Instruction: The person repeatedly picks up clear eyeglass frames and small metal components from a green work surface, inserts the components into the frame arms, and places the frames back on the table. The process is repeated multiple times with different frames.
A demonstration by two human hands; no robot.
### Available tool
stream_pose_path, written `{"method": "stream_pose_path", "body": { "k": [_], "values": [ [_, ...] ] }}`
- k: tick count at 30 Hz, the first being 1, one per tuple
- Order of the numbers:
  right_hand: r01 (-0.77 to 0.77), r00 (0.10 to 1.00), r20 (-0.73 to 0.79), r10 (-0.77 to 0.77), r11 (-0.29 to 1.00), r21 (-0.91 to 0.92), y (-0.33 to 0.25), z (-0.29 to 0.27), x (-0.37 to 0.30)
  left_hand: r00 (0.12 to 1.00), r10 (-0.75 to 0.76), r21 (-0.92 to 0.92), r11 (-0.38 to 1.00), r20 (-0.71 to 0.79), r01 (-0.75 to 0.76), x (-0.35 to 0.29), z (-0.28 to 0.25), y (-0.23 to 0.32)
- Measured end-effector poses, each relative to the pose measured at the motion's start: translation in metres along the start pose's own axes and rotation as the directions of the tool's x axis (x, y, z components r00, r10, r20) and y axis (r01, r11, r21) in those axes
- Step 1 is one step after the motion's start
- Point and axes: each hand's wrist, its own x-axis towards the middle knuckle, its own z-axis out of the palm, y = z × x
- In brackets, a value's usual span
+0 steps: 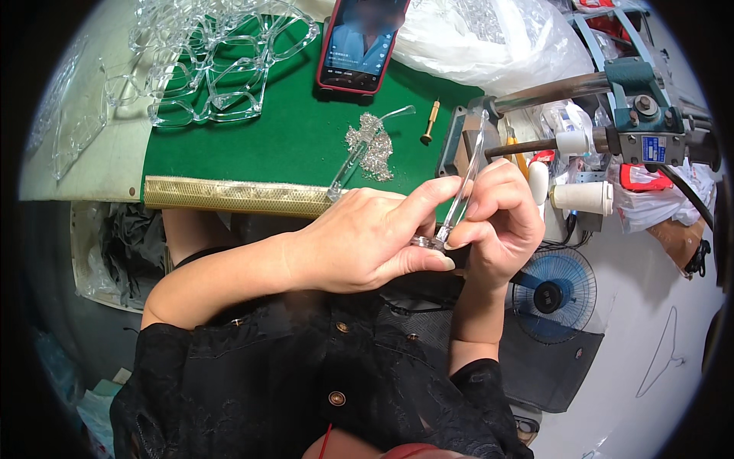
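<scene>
Both hands meet in front of my chest around a clear plastic glasses arm [466, 183]. My right hand [497, 218] grips its lower end, with the strip rising up between the fingers. My left hand [367, 237] pinches the same lower end with thumb and forefinger, where a small clear hinge piece [430, 242] sits. A second clear arm [359, 153] lies on the green mat [298, 145] beside a little heap of small metal screws [375, 145].
Several clear glasses fronts [214, 69] are piled at the mat's far left. A red-cased phone [359, 46] lies at the top, a brass-handled tool [430, 122] near it. A bench press machine [612, 115] stands at right, a blue fan [552, 294] below, plastic bags [489, 38] behind.
</scene>
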Motion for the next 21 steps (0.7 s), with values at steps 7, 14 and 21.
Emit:
{"method": "stream_pose_path", "body": {
  "k": [7,14,21],
  "values": [
    [-0.027,0.997,-0.067,0.024,0.999,-0.041,-0.001,0.003,0.0,0.993,-0.09,-0.315,0.943,0.073,0.108,-0.001,-0.001,-0.002],
    [-0.382,0.918,0.024,0.396,0.897,-0.225,0.043,0.0,-0.041,0.989,-0.122,-0.414,0.907,-0.08,0.078,-0.002,-0.03,0.003],
    [-0.357,0.92,0.01,0.392,0.849,-0.39,0.056,0.015,-0.058,0.985,-0.101,-0.433,0.901,-0.142,0.03,-0.003,-0.031,-0.001]
  ]
}}
